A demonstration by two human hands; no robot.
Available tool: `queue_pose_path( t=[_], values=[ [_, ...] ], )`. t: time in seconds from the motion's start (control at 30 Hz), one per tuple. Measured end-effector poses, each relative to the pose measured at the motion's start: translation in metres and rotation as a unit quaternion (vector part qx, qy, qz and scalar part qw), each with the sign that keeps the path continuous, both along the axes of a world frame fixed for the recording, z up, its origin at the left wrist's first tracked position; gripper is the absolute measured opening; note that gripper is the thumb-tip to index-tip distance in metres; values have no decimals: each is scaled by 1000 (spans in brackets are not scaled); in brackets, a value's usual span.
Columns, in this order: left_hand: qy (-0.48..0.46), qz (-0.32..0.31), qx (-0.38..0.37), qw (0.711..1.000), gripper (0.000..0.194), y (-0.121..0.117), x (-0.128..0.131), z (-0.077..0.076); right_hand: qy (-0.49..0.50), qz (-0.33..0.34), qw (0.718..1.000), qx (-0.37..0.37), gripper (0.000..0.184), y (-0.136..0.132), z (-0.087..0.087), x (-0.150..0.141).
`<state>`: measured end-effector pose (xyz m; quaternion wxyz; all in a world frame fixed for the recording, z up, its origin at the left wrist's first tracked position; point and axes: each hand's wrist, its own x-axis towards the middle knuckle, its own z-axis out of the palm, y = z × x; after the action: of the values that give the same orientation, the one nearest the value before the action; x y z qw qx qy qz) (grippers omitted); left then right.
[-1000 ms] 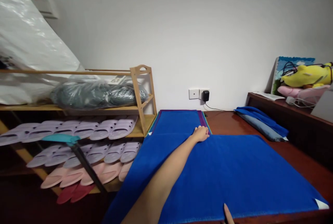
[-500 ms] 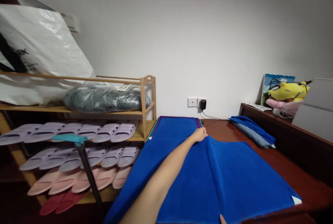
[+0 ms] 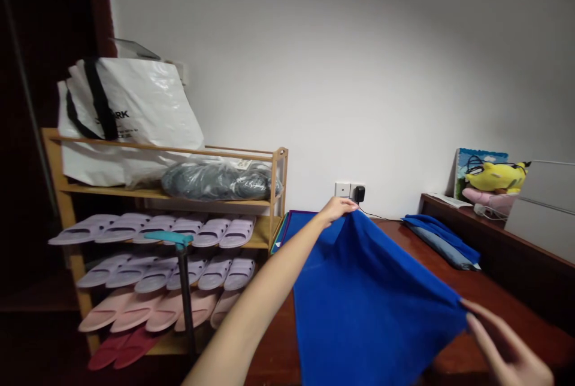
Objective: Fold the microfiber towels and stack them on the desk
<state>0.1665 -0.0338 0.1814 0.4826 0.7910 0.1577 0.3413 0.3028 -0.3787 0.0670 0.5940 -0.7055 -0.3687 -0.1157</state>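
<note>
A large blue towel [image 3: 359, 302] hangs lifted between my two hands, its upper edge slanting down to the right. My left hand [image 3: 339, 211] pinches that edge near the wall socket, with the arm stretched forward. At the lower right, my right hand [image 3: 507, 344] grips another part of the edge between thumb and fingers. Behind my left arm lies a flat pile of cloths [image 3: 300, 218] with purple and green edges, mostly covered. The lower end of the towel runs out of view.
On the left stands a wooden shoe rack [image 3: 278, 182] with several slippers [image 3: 240, 230], a white bag [image 3: 139, 105] and a dark wrapped bundle [image 3: 215, 181]. A teal-topped pole [image 3: 184, 278] stands before it. Folded cloths [image 3: 442, 239] lie on the brown table [image 3: 507, 296]; a yellow plush toy [image 3: 496, 176] sits beyond.
The towel, spread flat before, is now raised and pulled taut. My right hand has come into view at the right, holding its edge. The view has shifted left.
</note>
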Motion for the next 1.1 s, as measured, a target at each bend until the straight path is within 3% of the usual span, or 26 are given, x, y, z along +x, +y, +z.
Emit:
queue_pose_path(
  t=[0.1, 0.2, 0.27, 0.37, 0.57, 0.77, 1.1],
  values=[
    [-50, -30, -13, 998, 28, -9, -30, 29, 47, -4, 998, 47, 53, 9, 59, 30],
    [-83, -36, -5, 996, 35, -17, -59, 54, 30, -10, 997, 77, 58, 23, 110, 47],
    [-98, -21, 12, 995, 34, -21, -76, 68, 20, 24, 995, 94, 59, 33, 135, 54],
    [-109, 22, 52, 992, 27, -23, -95, 84, 6, 88, 990, 114, 57, 47, 158, 59],
    [-107, 111, 116, 981, 15, -21, -124, 99, -43, 114, 990, 66, 52, 75, 177, 66],
    [-82, 134, 133, 979, 6, -23, -151, 107, -66, 97, 993, 34, 43, 91, 184, 51],
    [-115, 161, 95, 976, 18, -22, -164, 96, -47, 94, 994, 21, 34, 96, 187, 18]
  ],
)
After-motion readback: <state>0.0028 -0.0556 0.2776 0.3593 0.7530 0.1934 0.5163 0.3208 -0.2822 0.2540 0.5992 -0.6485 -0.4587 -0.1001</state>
